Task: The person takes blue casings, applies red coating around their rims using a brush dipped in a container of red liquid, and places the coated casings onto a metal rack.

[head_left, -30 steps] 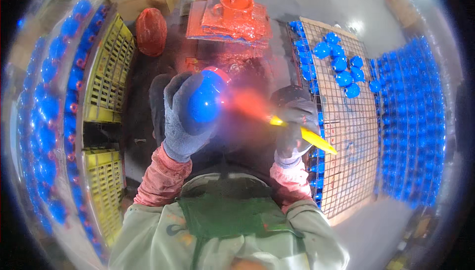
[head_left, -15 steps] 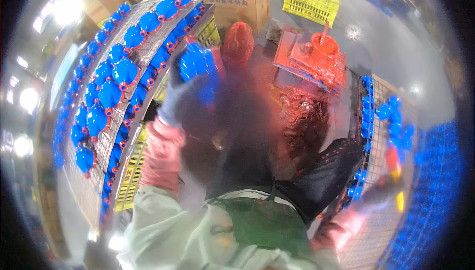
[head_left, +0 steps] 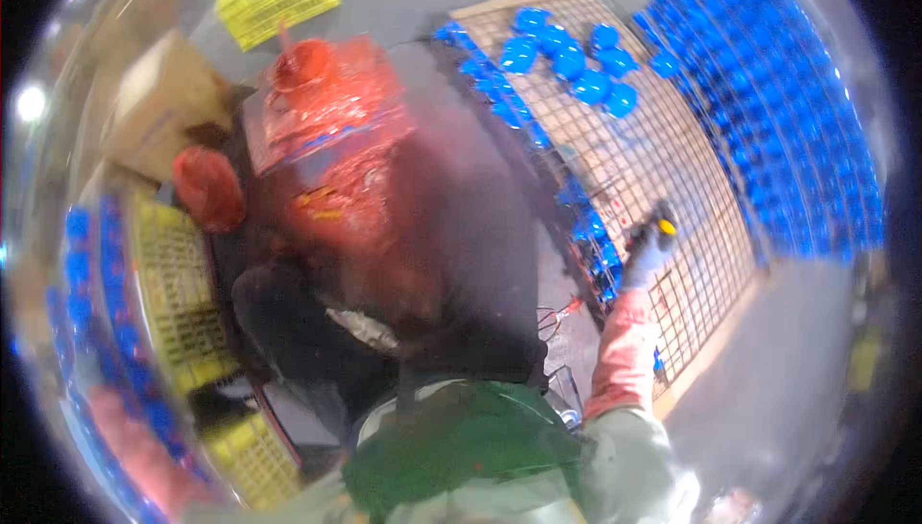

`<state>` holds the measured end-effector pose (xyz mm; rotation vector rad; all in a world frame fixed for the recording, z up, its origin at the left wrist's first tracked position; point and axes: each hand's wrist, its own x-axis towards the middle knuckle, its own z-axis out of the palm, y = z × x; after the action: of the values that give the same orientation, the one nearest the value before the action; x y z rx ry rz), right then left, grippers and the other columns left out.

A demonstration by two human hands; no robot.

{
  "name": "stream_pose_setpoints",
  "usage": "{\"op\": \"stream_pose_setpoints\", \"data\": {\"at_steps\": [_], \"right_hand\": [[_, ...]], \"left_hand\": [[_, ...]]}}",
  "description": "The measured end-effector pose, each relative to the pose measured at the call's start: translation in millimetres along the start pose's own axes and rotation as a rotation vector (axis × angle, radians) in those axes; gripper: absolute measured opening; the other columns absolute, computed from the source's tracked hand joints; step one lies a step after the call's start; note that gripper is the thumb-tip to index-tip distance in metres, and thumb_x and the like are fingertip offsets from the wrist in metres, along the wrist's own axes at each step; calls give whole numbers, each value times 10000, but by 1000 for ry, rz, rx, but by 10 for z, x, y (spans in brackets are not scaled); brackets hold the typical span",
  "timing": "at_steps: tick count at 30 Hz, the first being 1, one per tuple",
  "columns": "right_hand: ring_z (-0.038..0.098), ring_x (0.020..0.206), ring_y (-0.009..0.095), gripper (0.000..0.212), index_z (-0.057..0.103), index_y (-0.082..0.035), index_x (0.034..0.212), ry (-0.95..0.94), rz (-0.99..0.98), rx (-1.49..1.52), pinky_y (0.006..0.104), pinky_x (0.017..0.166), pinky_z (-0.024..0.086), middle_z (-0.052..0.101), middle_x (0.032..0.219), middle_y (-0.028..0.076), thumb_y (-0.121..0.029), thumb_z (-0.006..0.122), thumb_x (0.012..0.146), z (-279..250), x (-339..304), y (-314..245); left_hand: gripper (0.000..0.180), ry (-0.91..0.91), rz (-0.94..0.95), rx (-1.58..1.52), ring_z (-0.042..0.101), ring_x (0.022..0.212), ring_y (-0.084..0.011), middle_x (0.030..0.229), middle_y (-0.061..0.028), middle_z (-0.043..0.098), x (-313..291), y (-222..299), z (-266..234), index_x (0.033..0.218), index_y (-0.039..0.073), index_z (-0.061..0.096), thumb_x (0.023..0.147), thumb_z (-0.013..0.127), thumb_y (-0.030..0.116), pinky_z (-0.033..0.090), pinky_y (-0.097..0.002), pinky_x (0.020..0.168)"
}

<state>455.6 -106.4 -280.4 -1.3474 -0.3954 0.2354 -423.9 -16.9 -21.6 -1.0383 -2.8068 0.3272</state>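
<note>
My right hand (head_left: 649, 253), in a grey glove, is over the wire-mesh rack (head_left: 687, 279) at the right. Its fingers look closed round a small yellow-ended object (head_left: 667, 227), mostly hidden by the hand. Farther along the rack lie several blue rounded pieces (head_left: 590, 87). At the far left my left forearm (head_left: 134, 442), in a pink sleeve, reaches to a rack of blue pieces (head_left: 79, 284) with red ends. My left hand there is too blurred to read.
Ahead stands a red-coated stand (head_left: 327, 111) with a red pot (head_left: 305, 65) on it. Beside it are a red rounded object (head_left: 209, 190), a cardboard box (head_left: 168, 111) and yellow crates (head_left: 178, 284). A large stack of blue pieces (head_left: 768, 92) fills the far right.
The view has swung right, bringing the right rack nearer the middle. My right hand is now over the mesh. My left hand, earlier at a blue piece, is now at the left edge.
</note>
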Motion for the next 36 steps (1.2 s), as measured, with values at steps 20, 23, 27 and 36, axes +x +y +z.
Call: {"op": "stream_pose_setpoints", "data": {"at_steps": [20, 23, 27, 36], "right_hand": [[645, 850, 354, 664, 536, -79, 1127, 294, -24, -1215, 455, 709, 493, 666, 944, 150, -583, 707, 729, 787, 2942, 2378], [618, 947, 424, 614, 495, -89, 1209, 81, 54, -1148, 496, 788, 483, 650, 984, 209, -526, 630, 799, 793, 2605, 2242], [560, 1054, 470, 638, 414, -59, 1287, -228, 32, -1204, 527, 847, 450, 569, 1154, 304, -498, 569, 851, 649, 1700, 1657], [657, 758, 255, 305, 570, -121, 995, -416, -202, -998, 373, 662, 507, 646, 824, 111, -222, 712, 745, -525, 308, 483]], "left_hand": [[688, 202, 776, -340, 191, 1379, -479, 1503, -244, 253, -3164, 2272, 1266, 1362, 179, 483, 724, 695, 324, 149, -599, 1099], [676, 220, 735, -277, 182, 1384, -475, 1507, -234, 253, -3235, 2318, 1156, 1353, 184, 494, 722, 699, 313, 145, -600, 1099], [667, 237, 787, -402, 191, 1382, -468, 1511, -230, 250, -3196, 2368, 1180, 1345, 182, 503, 721, 700, 307, 149, -606, 1096], [565, 310, 865, -489, 312, 1307, -443, 1397, -192, 404, -3148, 2400, 903, 1253, 102, 549, 723, 703, 218, 257, -535, 1081]]}}
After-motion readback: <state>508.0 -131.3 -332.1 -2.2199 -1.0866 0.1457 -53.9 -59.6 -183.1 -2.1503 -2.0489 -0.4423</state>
